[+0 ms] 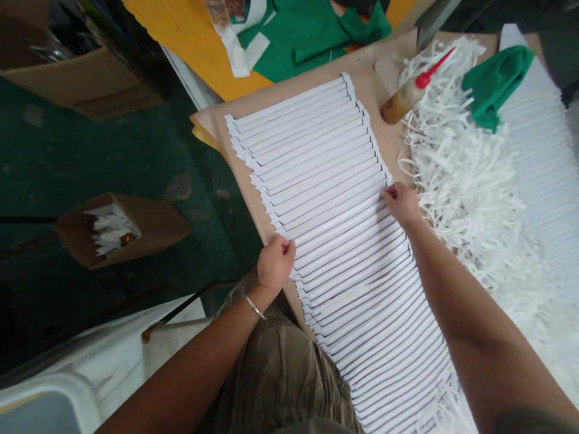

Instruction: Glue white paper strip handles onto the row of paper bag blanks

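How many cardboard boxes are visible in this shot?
2: a cardboard box at upper left, and a smaller cardboard box on the green floor, holding white strips. Others may be out of view.

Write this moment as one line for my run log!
left hand: on overlapped white paper strips | right hand: on same strips | nearby: red-nozzled plastic glue bottle

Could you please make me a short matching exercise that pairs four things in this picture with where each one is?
Things:
1. Left hand
2. Glue bottle
3. Green cloth
4. Cardboard box

Places:
A. On the floor, holding white scraps
B. Draped over the white stack
C. Holding the edge of the layered white paper strips
D. On the tan board, with a red nozzle

Pairs: 1-C; 2-D; 3-B; 4-A
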`<state>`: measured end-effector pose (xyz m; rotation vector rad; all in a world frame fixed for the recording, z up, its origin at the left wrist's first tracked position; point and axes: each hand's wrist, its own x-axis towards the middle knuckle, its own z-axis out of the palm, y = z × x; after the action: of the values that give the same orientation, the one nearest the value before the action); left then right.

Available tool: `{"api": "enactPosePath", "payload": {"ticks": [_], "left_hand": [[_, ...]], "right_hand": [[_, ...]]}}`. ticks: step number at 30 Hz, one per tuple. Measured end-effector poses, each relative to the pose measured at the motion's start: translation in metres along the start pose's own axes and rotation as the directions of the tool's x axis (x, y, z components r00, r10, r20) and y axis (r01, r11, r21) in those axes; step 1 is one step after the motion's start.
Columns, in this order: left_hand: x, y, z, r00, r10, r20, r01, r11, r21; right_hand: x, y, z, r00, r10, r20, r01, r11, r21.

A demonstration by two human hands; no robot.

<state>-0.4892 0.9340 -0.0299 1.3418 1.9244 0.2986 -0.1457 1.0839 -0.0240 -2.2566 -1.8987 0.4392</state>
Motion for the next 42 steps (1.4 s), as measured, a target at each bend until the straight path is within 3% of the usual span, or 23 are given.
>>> {"api": "enactPosePath", "payload": {"ticks": [6, 11, 15, 17, 19, 22, 24, 26, 29, 32, 35, 38, 42], "left_hand": [[0.002, -0.001, -0.005, 1.0, 0.007, -0.009, -0.007, 0.999, 0.034], [-0.012, -0.01, -0.011, 0.994, 0.1, -0.047, -0.106, 0.987, -0.123], [-0.028, -0.013, -0.01, 0.981, 0.193, -0.008, -0.19, 0.957, -0.22], [-0.033, -0.015, -0.011, 0.978, 0.207, 0.002, -0.2, 0.949, -0.242], [-0.035, -0.017, -0.012, 0.977, 0.214, 0.003, -0.206, 0.946, -0.251], [-0.037, -0.008, -0.016, 0.965, 0.262, 0.016, -0.252, 0.94, -0.229], [-0.039, 0.008, -0.017, 0.936, 0.353, 0.014, -0.343, 0.918, -0.198], [-0.042, 0.031, -0.015, 0.878, 0.478, 0.004, -0.469, 0.864, -0.182], [-0.049, 0.065, -0.008, 0.766, 0.638, 0.083, -0.612, 0.762, -0.212], [-0.052, 0.078, -0.003, 0.718, 0.66, 0.222, -0.606, 0.749, -0.268], [-0.048, 0.06, -0.005, 0.775, 0.575, 0.264, -0.5, 0.812, -0.301], [-0.039, 0.025, -0.015, 0.858, 0.449, 0.25, -0.374, 0.879, -0.296], [-0.033, -0.013, -0.025, 0.898, 0.36, 0.254, -0.274, 0.907, -0.319]], "right_hand": [[-0.008, -0.02, -0.01, 0.995, 0.067, -0.069, -0.082, 0.963, -0.257], [0.025, -0.001, -0.021, 0.983, -0.011, -0.182, -0.042, 0.958, -0.284], [0.058, 0.016, -0.012, 0.98, 0.064, -0.188, -0.118, 0.949, -0.292], [0.064, 0.02, -0.01, 0.979, 0.073, -0.188, -0.124, 0.953, -0.277], [0.057, 0.02, -0.015, 0.976, -0.012, -0.217, -0.05, 0.958, -0.282], [0.019, 0.014, -0.035, 0.951, -0.256, -0.173, 0.189, 0.924, -0.331], [-0.024, 0.001, -0.049, 0.908, -0.418, -0.012, 0.395, 0.867, -0.304], [-0.074, -0.018, -0.058, 0.816, -0.547, 0.188, 0.576, 0.797, -0.182], [-0.14, -0.05, -0.062, 0.716, -0.61, 0.339, 0.622, 0.778, 0.085], [-0.174, -0.069, -0.059, 0.719, -0.574, 0.392, 0.502, 0.819, 0.279], [-0.172, -0.065, -0.059, 0.74, -0.503, 0.447, 0.377, 0.86, 0.343], [-0.153, -0.043, -0.062, 0.769, -0.412, 0.489, 0.261, 0.9, 0.348], [-0.128, -0.013, -0.065, 0.82, -0.268, 0.505, 0.086, 0.931, 0.354]]}}
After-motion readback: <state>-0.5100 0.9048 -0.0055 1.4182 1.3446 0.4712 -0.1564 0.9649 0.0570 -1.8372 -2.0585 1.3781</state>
